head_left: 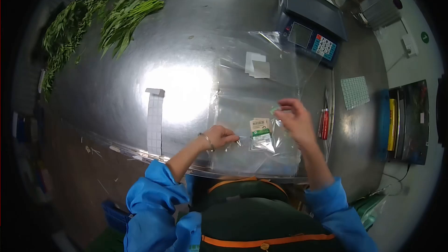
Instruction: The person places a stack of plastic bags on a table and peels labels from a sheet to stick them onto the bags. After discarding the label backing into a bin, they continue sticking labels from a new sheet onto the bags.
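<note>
Handling labels (pixel 260 126) amid clear bags (pixel 233 162) seems the current step: at the labels' nine o'clock, the left hand (pixel 220 136) is pressing fingertips together, grip unclear; at two o'clock, the right hand (pixel 297 122) is pinching a green scrap (pixel 273 111), likely needing flat plastic next.

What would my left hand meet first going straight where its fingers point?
Apart from the clear plastic right there, your left hand would probably meet the printed cards first, though depth is unclear.
</note>
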A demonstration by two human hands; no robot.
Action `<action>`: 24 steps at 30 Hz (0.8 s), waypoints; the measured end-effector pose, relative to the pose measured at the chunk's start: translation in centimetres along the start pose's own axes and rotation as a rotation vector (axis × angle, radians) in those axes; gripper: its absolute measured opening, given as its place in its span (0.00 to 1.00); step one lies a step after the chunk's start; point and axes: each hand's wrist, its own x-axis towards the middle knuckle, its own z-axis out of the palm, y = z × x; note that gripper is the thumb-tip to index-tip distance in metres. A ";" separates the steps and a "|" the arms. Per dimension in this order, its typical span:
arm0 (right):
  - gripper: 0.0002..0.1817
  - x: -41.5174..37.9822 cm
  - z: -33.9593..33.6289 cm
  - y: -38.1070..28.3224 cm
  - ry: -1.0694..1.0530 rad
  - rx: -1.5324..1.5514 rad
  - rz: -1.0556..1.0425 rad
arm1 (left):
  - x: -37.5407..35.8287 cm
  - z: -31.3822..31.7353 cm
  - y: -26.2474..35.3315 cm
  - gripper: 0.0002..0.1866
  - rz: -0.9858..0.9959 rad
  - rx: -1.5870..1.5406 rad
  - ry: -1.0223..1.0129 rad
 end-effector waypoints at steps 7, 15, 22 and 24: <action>0.17 1.7 3.6 12.0 0.036 -0.591 0.099 | -0.3 1.7 0.2 0.07 0.338 0.712 -0.031; 0.17 0.5 0.8 -2.0 0.010 -0.146 -0.078 | 1.9 0.0 0.3 0.18 -0.184 -0.398 0.120; 0.15 -3.3 -0.8 -1.5 0.020 0.321 -0.107 | -1.0 1.3 2.0 0.13 0.563 0.642 0.202; 0.14 -3.6 -0.4 -1.3 0.029 0.404 -0.021 | -0.8 2.2 -0.5 0.13 0.589 0.853 0.199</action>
